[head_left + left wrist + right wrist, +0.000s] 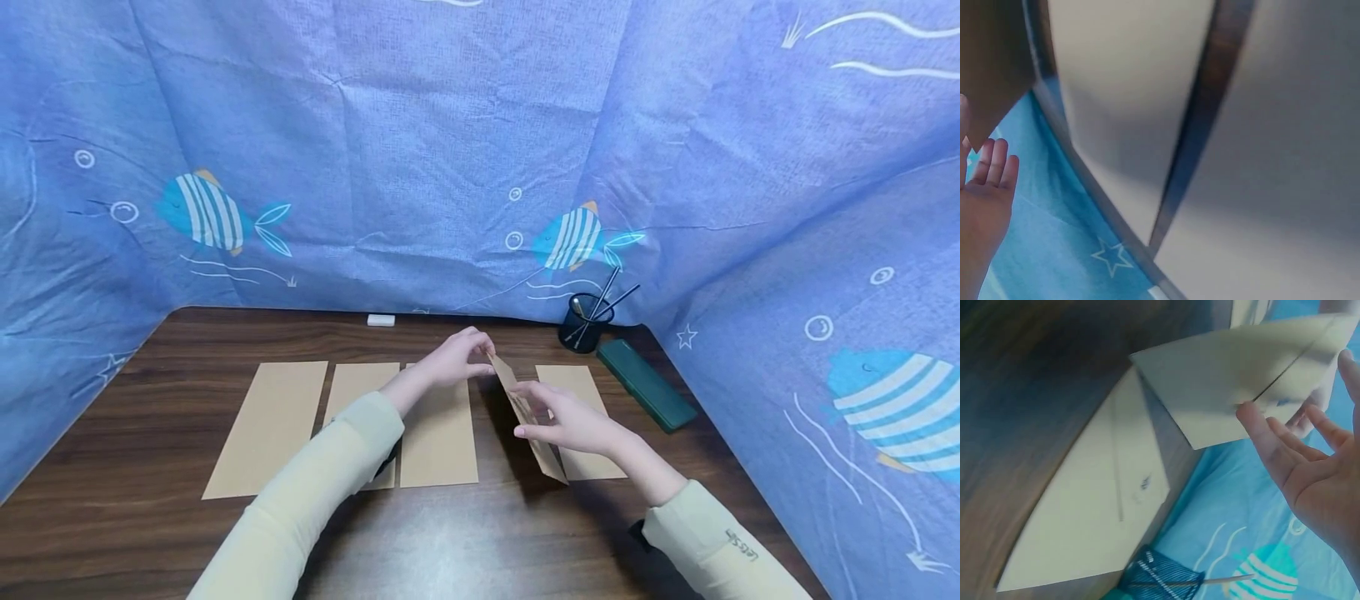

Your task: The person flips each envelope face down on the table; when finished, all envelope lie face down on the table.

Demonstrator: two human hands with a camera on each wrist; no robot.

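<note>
A brown paper envelope point(536, 433) stands tilted on its edge above the dark wood table. My left hand point(457, 357) pinches its far corner between thumb and fingers; in the left wrist view that corner reaches between the thumb and the straight fingers of the hand point(985, 200). My right hand point(577, 421) is spread against its near face, with fingertips touching the paper. The right wrist view shows a seam line and a small dark mark on the raised envelope point(1210, 387). A second envelope point(1104, 494) lies flat beneath my right hand.
Several more brown envelopes point(281, 417) lie in a row on the table point(135, 433) to the left. A black mesh pen cup point(580, 329) and a green case point(647, 385) stand at the back right. A white eraser-like block point(381, 320) lies at the back edge, before a blue fish-print curtain.
</note>
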